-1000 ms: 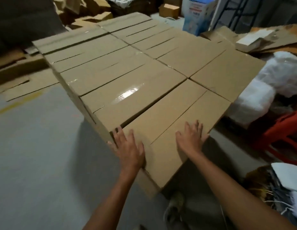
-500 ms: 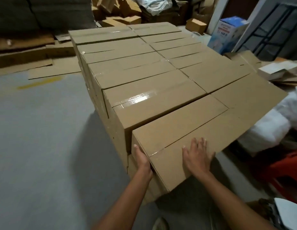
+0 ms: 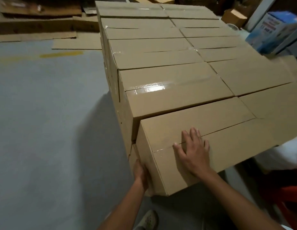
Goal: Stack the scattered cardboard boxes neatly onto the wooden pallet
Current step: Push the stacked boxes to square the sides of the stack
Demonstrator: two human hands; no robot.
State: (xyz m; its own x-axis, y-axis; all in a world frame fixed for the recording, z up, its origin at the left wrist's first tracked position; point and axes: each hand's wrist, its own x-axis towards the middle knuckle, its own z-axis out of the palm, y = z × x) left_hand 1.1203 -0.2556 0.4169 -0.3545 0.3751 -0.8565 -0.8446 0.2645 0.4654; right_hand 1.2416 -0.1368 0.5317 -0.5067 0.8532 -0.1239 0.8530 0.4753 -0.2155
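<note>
The stack of plain brown taped cardboard boxes (image 3: 161, 63) looks almost complete on top (the wooden pallet beneath is hidden). The nearest brown box (image 3: 227, 138) lies along the near edge, not quite flush with its neighbour. The right hand (image 3: 194, 153) rests on its top, fingers spread flat. The left hand (image 3: 141, 171) presses its left end, fingers seemingly straight. A small loose cardboard box (image 3: 234, 17) sits far right, so some stacking likely remains.

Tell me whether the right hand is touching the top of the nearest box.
Touching. The head view shows the right hand lying flat, fingers spread, on the top of the nearest box, across its centre seam.
</note>
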